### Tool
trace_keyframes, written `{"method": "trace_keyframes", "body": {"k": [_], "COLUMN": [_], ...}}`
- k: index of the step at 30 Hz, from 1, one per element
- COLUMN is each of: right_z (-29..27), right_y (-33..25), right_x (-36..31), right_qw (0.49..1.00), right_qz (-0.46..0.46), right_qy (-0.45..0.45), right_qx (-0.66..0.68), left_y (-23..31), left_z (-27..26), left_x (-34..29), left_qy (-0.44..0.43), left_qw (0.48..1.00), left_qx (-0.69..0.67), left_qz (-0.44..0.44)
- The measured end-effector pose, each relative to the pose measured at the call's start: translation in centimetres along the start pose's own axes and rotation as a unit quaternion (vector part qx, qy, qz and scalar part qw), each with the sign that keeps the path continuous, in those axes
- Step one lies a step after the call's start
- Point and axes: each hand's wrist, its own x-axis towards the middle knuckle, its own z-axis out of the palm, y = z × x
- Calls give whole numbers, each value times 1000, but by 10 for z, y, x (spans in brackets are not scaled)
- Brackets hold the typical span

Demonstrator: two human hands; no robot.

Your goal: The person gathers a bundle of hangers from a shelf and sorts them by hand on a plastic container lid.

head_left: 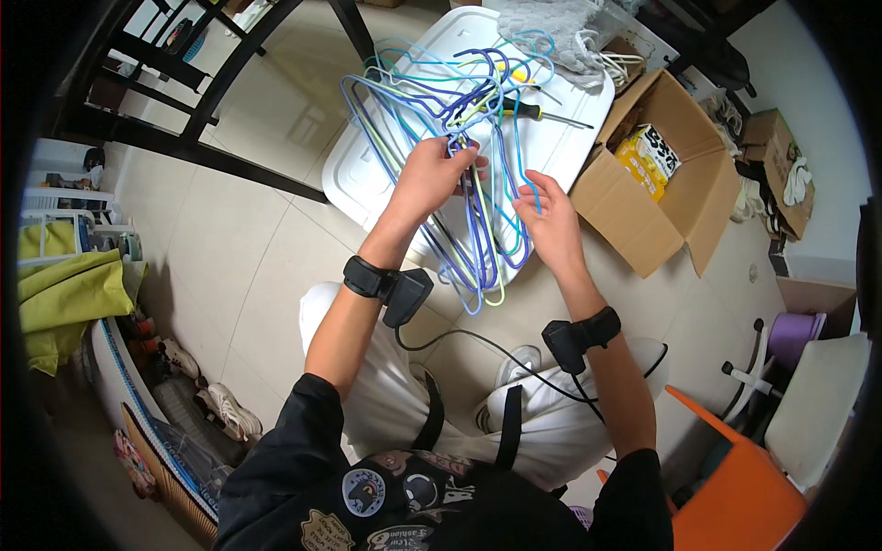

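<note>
A loose pile of thin hangers in blue, purple, teal and pale green lies across a white plastic lid in front of me. My left hand is closed around several of them near their hooks, its fingertips partly hidden by the bunch. At the right side of the pile, my right hand has its thumb and fingers curled about the side of a light blue hanger. A screwdriver with a black and yellow handle rests on the lid beyond my hands, partly under the hangers.
An open cardboard box holding a yellow package stands right of the lid. Grey fabric lies at the lid's far end. Black metal framing rises at far left. An orange chair is near right; shoes sit at left.
</note>
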Motion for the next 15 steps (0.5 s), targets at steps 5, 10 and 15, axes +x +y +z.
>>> {"method": "trace_keyframes", "body": {"k": [5, 10, 15], "right_z": [1, 2, 7], "right_y": [-1, -33, -49], "right_x": [-2, -4, 3], "right_qw": [990, 960, 994], "right_qz": [-78, -179, -109], "right_qy": [39, 68, -5], "right_qx": [-110, -204, -16], "left_y": [15, 48, 61], "left_z": [-6, -24, -48], "left_x": [-15, -38, -54], "left_qy": [-16, -8, -31], "left_qw": [998, 989, 978], "left_qx": [-65, -133, -183], "left_qz": [4, 59, 95]}}
